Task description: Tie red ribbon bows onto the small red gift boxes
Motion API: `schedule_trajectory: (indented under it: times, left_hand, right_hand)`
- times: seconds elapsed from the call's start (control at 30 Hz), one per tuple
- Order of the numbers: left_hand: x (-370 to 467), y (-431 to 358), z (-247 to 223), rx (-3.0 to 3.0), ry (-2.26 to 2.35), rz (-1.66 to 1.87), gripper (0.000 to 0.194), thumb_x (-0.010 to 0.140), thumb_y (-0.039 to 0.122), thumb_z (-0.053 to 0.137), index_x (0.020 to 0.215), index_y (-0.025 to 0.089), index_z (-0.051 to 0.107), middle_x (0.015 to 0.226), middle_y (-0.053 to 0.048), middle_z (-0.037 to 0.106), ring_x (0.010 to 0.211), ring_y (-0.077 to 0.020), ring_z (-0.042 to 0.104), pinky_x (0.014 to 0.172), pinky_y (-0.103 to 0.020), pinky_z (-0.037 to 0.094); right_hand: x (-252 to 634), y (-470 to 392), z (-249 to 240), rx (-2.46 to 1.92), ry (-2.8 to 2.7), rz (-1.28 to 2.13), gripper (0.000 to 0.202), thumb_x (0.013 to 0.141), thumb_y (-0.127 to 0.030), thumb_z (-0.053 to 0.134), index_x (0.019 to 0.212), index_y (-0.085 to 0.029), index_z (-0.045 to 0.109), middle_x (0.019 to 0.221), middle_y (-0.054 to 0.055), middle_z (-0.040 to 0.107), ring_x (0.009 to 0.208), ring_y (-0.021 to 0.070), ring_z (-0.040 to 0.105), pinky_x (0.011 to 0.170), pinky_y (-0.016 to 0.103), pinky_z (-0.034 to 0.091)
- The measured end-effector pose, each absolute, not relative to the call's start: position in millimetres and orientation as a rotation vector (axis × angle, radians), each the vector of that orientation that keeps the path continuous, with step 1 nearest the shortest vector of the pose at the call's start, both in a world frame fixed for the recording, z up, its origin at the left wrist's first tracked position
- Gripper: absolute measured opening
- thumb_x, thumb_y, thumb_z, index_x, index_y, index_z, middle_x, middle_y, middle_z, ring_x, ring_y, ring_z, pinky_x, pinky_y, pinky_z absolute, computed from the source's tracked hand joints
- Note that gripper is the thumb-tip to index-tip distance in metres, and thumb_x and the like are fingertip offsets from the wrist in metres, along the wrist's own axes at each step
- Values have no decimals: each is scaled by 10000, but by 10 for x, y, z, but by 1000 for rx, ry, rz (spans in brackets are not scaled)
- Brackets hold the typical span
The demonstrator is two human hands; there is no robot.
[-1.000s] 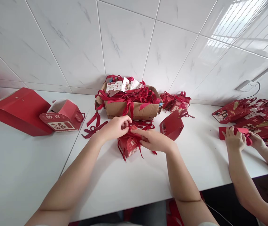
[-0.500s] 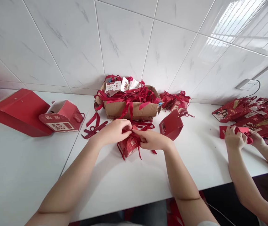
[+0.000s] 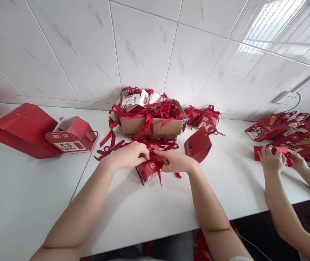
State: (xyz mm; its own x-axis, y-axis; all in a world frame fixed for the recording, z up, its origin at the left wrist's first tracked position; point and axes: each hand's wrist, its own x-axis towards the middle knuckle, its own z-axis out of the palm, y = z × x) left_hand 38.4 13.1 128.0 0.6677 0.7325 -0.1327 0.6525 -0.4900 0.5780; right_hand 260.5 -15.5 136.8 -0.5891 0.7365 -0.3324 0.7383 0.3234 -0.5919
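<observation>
A small red gift box (image 3: 147,171) with pale lettering stands on the white table in front of me. Both my hands work at the red ribbon (image 3: 158,168) on its top. My left hand (image 3: 137,155) pinches a part of the ribbon from the left, fingers curled. From the right, my right hand (image 3: 175,160) closes finger and thumb on the ribbon's bow; one ribbon tail hangs down the box front. The fingers partly hide the knot. Just behind lies a cardboard carton (image 3: 133,127) heaped with red ribbons and white tags.
On the left stand a large red box (image 3: 27,127) and an open printed box (image 3: 74,136). A red box (image 3: 198,144) lies right of my hands, finished small boxes (image 3: 205,117) behind it. At right, a co-worker's hands (image 3: 273,159) hold a red item beside several red gift bags (image 3: 269,128).
My left hand has drawn slightly left and down, away from my right hand, with the ribbon between them. My right hand stays nearly in place.
</observation>
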Motion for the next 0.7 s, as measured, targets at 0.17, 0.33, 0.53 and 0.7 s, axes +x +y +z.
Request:
schedule_trajectory:
  times: [0.17, 0.33, 0.53, 0.7]
  left_hand:
    - [363, 103, 1303, 2312, 1111, 162, 202, 809, 256, 494, 806, 264, 696, 957, 5, 666, 765, -159, 616, 664, -278, 434]
    - [459, -34, 1434, 2417, 1194, 191, 250, 822, 452, 547, 773, 237, 665, 897, -16, 638, 733, -170, 584, 588, -286, 394]
    - [707, -131, 1417, 2466, 1326, 225, 350, 787, 550, 602, 760, 203, 560, 818, -26, 641, 759, -211, 596, 579, -294, 384]
    - [808, -148, 1380, 2505, 1392, 191, 373, 836, 560, 555, 812, 189, 580, 838, -47, 658, 771, -234, 622, 620, -312, 399]
  right_hand:
    - [2636, -127, 1335, 1417, 2620, -1103, 634, 754, -129, 524, 1376, -228, 451, 587, -72, 424, 540, 94, 393, 514, 224, 300]
    - [2683, -132, 1355, 1420, 2699, -1113, 580, 807, -118, 468, 1362, -282, 479, 655, -51, 515, 576, 103, 427, 551, 233, 336]
    - [2677, -171, 1398, 1381, 2791, -1088, 467, 822, -99, 447, 1228, -276, 594, 815, -15, 646, 646, 113, 486, 587, 238, 365]
    - [2708, -190, 1430, 1372, 2775, -1059, 466, 833, -122, 468, 1259, -272, 586, 793, -11, 658, 627, 119, 491, 591, 245, 381]
